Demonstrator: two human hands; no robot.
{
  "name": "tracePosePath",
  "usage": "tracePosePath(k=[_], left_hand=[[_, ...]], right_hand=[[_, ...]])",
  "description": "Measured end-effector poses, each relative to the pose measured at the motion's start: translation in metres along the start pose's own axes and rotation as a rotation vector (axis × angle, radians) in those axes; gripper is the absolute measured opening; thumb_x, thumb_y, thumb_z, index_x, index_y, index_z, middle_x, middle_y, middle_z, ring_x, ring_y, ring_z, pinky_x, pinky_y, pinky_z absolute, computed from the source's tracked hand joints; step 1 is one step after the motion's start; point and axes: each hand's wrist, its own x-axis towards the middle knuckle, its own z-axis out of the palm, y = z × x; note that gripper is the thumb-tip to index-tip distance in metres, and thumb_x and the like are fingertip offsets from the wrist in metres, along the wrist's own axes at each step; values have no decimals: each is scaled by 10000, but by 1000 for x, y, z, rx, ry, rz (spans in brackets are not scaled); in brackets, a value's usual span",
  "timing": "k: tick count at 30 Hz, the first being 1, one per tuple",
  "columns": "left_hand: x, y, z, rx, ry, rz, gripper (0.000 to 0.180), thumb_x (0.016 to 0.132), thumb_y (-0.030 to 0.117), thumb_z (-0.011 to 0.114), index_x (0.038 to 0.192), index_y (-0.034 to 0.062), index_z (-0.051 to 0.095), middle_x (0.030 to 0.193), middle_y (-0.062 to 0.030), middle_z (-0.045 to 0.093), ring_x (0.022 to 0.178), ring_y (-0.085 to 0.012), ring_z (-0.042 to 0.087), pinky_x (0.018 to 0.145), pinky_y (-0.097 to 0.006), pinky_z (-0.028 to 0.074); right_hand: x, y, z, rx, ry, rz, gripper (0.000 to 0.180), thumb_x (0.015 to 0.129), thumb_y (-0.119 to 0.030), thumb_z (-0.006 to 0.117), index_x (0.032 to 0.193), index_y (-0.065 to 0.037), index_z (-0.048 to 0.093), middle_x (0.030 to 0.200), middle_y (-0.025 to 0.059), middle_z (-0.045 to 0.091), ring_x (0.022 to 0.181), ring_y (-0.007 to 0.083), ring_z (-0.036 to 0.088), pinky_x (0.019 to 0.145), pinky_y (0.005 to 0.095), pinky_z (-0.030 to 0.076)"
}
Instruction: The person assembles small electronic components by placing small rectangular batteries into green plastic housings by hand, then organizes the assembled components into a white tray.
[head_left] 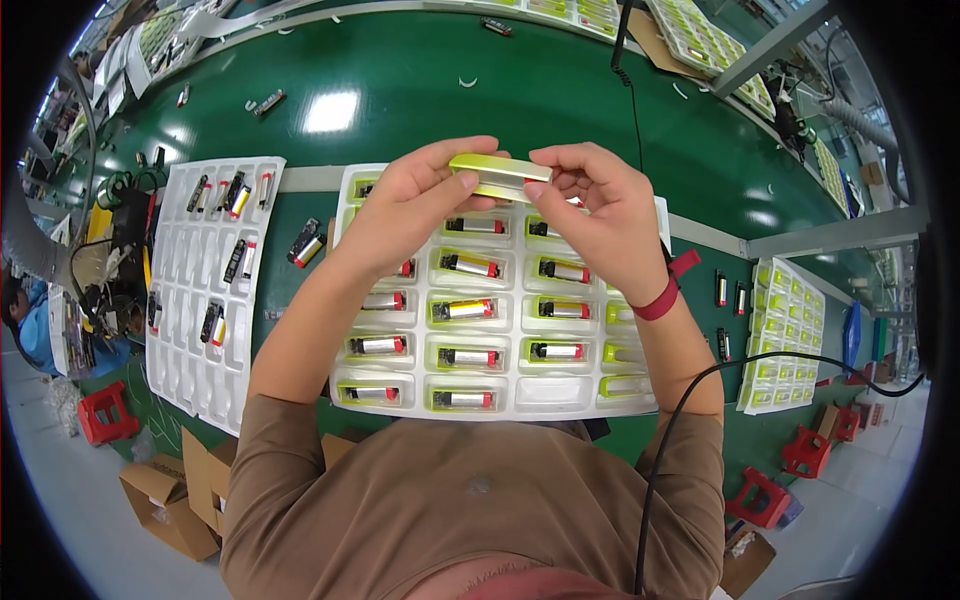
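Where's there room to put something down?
On the green table, between the curved white scrap and black cord. One pocket in the middle tray's nearest row is bare too; otherwise that tray looks mostly crowded with green shells.

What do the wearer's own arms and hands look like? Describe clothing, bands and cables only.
Left grip: ungloved, no wristband visible, with a short plain brown sleeve higher up the arm. Right grip: also ungloved, with a dark red band around the wrist, its loose end sticking out; the sleeve matches. A thin black cable crosses in front of this arm.
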Motion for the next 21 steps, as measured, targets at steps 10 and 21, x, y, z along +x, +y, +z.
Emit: tracePosePath(k=[10, 21], left_hand=[[-4, -3, -5, 221, -11, 154, 306, 1040, 66, 542, 1342, 20, 567, 1132, -58, 682, 986, -115, 664, 904, -261, 547], [-11, 6, 8, 188, 43, 199, 297, 1041, 70, 530, 1332, 24, 564, 1178, -53, 643, 1052, -95, 612, 954, -271, 519]], right_hand=[[-10, -16, 9, -364, 5, -150, 272, 880, 22, 729, 1150, 22, 693, 1010, 94, 662, 879, 140, 676, 785, 269, 573], [-7, 3, 13, 206, 40, 82, 203, 904, 31, 704, 1107, 27, 683, 1047, 62, 665, 898, 115, 663, 797, 255, 561]])
